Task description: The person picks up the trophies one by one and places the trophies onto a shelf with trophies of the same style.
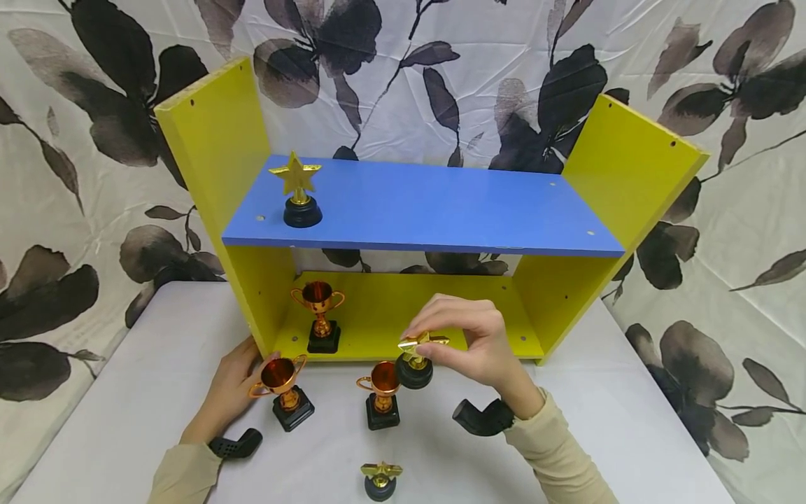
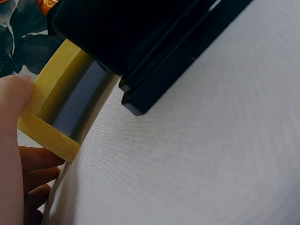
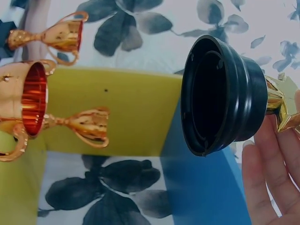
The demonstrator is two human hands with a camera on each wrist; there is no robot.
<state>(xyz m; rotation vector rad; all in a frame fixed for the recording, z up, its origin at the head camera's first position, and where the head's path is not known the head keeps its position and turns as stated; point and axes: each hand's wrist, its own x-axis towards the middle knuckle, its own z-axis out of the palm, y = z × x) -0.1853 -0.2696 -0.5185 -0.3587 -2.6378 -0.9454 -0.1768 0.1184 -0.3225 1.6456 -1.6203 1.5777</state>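
My right hand (image 1: 469, 336) pinches a gold star trophy (image 1: 414, 371) between thumb and fingers, in front of the shelf. In the right wrist view the hollow underside of its round black base (image 3: 206, 96) faces the camera. My left hand (image 1: 233, 385) grips the front lower corner of the shelf's yellow left side panel (image 2: 49, 136), thumb on one side and fingers on the other. Beside that hand stands a bronze cup trophy (image 1: 280, 378) on a square black base. Another cup trophy (image 1: 384, 385) stands left of the held star trophy.
The shelf (image 1: 422, 210) has a blue upper board bearing a star trophy (image 1: 299, 189) at its left. On the yellow bottom board (image 1: 378, 315) stands a cup trophy (image 1: 320, 308). Another star trophy (image 1: 380, 479) is near the front of the white table (image 1: 302, 476).
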